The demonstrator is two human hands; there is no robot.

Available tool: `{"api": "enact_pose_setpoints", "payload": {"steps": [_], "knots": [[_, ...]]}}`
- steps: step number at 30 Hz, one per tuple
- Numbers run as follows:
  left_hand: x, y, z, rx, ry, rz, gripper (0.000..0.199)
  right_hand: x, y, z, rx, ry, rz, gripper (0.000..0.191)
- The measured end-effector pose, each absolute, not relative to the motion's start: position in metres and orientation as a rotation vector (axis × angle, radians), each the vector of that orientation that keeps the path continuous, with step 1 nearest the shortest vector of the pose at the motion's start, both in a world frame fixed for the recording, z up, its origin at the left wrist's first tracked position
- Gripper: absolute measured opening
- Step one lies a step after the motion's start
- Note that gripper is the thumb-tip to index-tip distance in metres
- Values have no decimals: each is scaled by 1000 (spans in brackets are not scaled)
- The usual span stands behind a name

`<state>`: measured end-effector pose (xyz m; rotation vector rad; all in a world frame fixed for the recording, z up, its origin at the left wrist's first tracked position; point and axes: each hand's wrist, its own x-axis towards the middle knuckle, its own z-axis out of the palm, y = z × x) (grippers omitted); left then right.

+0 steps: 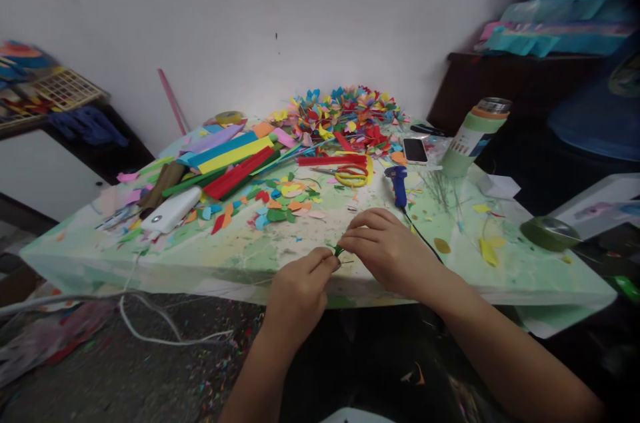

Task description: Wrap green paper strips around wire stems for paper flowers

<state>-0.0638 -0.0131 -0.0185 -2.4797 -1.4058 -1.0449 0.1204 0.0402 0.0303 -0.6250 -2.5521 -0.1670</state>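
Note:
At the table's front edge, my left hand [301, 284] and my right hand [389, 254] meet with fingertips pinched. Between them shows a small dark green piece [339, 250], like crepe paper; most of it is hidden by the fingers. A thin line, perhaps a wire, runs left from my left hand. Just beyond my right hand lies a blue glue gun [398, 186] with its black cord trailing toward my forearm. Scissors [350, 174] with red and yellow handles rest farther back. Loose cut paper petals [280, 203] are scattered in front of my left hand.
Rolled coloured crepe paper [233, 160] and a white device [171, 210] occupy the left side. A heap of paper flowers [350, 116] is against the wall. To the right are a phone [415, 150], a green bottle [473, 140], thin wires [440, 188] and a tape roll [550, 234].

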Motion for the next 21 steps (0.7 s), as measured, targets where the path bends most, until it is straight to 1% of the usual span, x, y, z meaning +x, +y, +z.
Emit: {"api": "enact_pose_setpoints", "payload": {"steps": [6, 10, 13, 18, 21], "knots": [[-71, -11, -21, -2469, -1454, -1033, 34, 124, 49, 27, -662, -2317, -156, 24], [-92, -2, -22, -2310, -1620, -899, 32, 139, 60, 32, -738, -2180, -123, 23], [-110, 5, -19, -2172, -1814, -733, 32, 152, 70, 34, -745, -2200, -146, 20], [-131, 13, -11, -2017, -2060, -537, 31, 166, 85, 24, -799, -2312, -193, 24], [-138, 17, -10, -1954, -2154, -427, 32, 166, 89, 12, -856, -2373, -139, 25]]}}
